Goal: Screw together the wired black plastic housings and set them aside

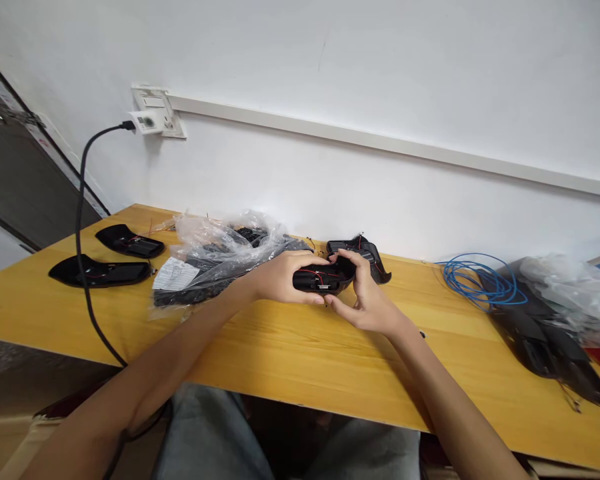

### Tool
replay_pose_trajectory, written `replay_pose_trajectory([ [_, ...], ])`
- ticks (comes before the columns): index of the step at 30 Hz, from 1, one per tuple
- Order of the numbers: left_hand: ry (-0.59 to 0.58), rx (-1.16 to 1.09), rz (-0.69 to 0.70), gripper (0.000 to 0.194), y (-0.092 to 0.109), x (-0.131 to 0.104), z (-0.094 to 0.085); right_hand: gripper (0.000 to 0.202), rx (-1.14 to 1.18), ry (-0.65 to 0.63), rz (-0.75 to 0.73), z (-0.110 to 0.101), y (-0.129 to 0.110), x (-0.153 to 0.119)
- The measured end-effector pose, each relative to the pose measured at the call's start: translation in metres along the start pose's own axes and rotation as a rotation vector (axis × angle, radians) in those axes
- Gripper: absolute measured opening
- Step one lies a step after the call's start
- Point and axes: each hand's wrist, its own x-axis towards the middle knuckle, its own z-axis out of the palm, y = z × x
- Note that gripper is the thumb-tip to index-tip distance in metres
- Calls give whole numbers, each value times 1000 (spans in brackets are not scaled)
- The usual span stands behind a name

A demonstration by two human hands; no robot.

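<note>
Between my two hands, just above the wooden table [300,360], is a black curved plastic housing [314,280] with thin red wires and a small metallic part inside. My left hand [280,277] grips its left end, thumb along the near side and fingers over the far side. Around its right end curl the thumb and fingers of my right hand [364,293]. Behind my right hand lies a similar black housing [375,257] with wires. To the left of my left hand rests a clear plastic bag [220,250] of black parts, a white paper label [175,274] on it.
Two more black housings [130,241] lie at the table's left. A black cable [83,200] runs from the wall socket [155,110] down across the left side. On the right are coiled blue wire [480,283], black parts [540,340] and plastic bags [575,287]. A wall stands behind.
</note>
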Motion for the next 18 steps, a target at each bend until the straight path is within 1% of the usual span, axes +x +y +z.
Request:
replay_pose_trajectory([
  [5, 5, -51, -39, 71, 0, 2, 0, 87, -26, 44, -8, 1, 2, -1],
  [10, -2, -89, -84, 69, -2, 3, 1, 86, 14, 28, -2, -1, 2, 1],
  [14, -6, -76, -111, 68, -4, 3, 1, 77, 92, -4, -35, -3, 0, 3],
  [18, -3, -54, -111, 67, -3, 3, 1, 68, 125, 20, -22, -2, -1, 5],
])
